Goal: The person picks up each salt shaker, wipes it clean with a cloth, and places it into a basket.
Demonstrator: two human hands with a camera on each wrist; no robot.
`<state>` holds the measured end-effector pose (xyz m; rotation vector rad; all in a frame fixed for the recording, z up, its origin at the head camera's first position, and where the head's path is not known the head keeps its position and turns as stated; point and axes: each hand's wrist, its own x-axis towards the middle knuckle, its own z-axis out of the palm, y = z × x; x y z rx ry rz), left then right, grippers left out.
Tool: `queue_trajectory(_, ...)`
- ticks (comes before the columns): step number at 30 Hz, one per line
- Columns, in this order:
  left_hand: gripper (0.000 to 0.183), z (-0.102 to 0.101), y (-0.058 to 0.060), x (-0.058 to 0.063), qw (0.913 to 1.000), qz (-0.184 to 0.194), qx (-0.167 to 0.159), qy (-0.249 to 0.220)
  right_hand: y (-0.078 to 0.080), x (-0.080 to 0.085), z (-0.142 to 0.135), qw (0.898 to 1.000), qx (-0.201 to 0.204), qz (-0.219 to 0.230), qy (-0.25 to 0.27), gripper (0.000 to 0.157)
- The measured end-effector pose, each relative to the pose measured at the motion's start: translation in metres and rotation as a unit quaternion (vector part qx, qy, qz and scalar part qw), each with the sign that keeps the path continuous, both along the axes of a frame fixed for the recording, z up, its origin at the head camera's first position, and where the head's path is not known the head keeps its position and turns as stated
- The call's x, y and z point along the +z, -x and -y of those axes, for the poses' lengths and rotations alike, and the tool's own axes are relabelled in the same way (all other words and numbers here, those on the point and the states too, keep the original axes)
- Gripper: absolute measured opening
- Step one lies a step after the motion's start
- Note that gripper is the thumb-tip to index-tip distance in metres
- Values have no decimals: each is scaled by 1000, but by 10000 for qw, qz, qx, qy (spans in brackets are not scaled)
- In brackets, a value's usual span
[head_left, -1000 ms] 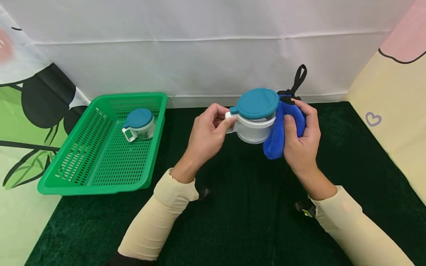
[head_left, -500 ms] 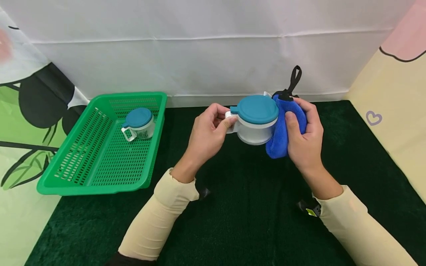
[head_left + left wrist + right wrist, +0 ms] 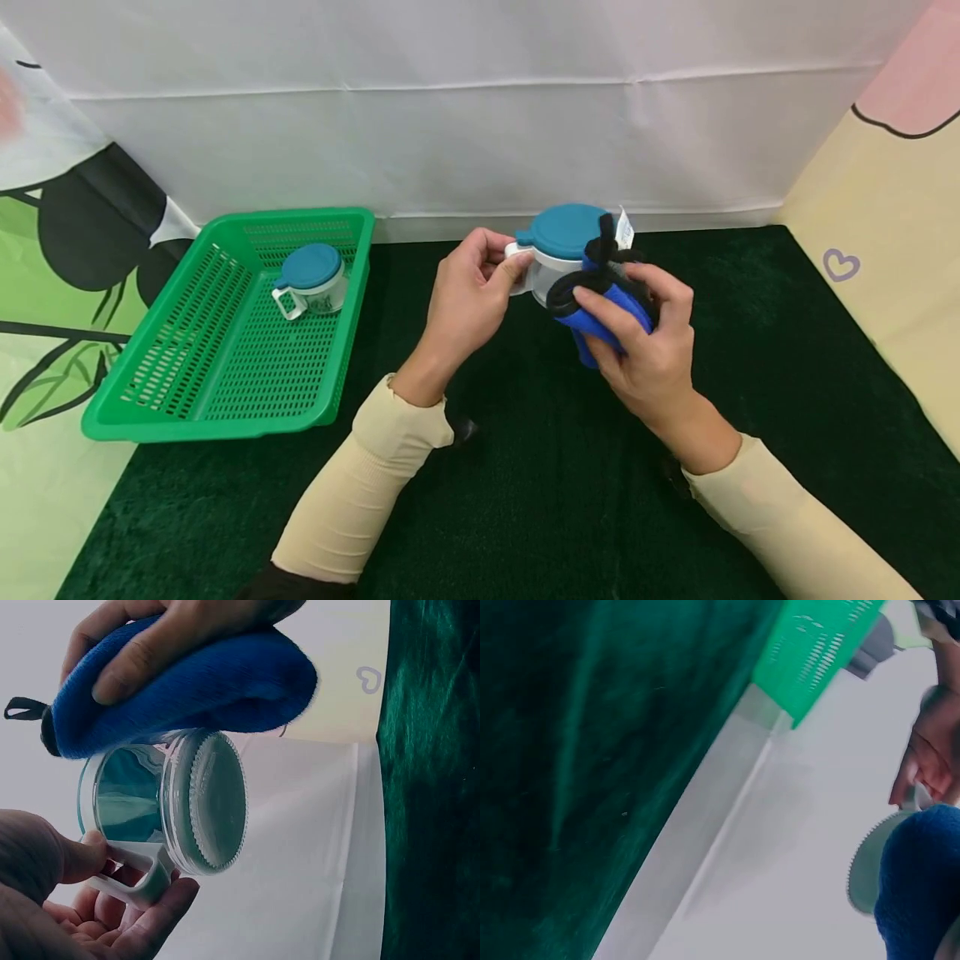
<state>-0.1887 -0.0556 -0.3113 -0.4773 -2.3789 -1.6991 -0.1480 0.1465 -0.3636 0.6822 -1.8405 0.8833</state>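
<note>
My left hand pinches the white handle of a clear glass seasoning jar with a blue lid, held up above the table. A folded blue cloth with black trim and a black hanging loop is gripped by my right hand. The cloth lies against the jar's side and front, hiding part of it in the head view. In the right wrist view the cloth overlaps the jar's round base. A white tag sticks up behind the cloth.
A green plastic basket stands at the left, with a second blue-lidded jar inside it near its right wall. Dark green fabric covers the table. White sheeting hangs behind, and printed sheets flank both sides.
My right hand has moved left and turned, bringing the cloth from the jar's right side round to its front. The left hand stays nearly in place, and the jar's tilt has shifted slightly.
</note>
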Motion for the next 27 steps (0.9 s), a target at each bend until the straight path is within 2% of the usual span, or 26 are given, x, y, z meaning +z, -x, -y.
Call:
queue_trajectory(3,23,1,0,0,10000,40,46,66,0,-6,0,9976,-184,-226,-628,23)
queue_trajectory(5,23,1,-1,0,9999,76,68,119,2,-7,-1,9968,-250,-234,-717,23)
queue_trajectory(8,24,2,-1,0,9997,146,100,181,7,-4,-5,9982,-320,-80,-501,24)
queue_trajectory(14,24,3,-2,1,9996,210,90,169,22,8,-18,9986,-383,127,338,31)
queue_trajectory(21,23,2,-2,1,9997,211,44,104,33,16,-25,9950,-415,290,856,37)
queue_trajectory(25,23,2,-2,1,9998,178,30,63,30,17,-20,9947,-349,284,924,36)
queue_trajectory(27,23,2,-1,0,9998,165,47,43,26,15,-15,9968,-316,242,697,34)
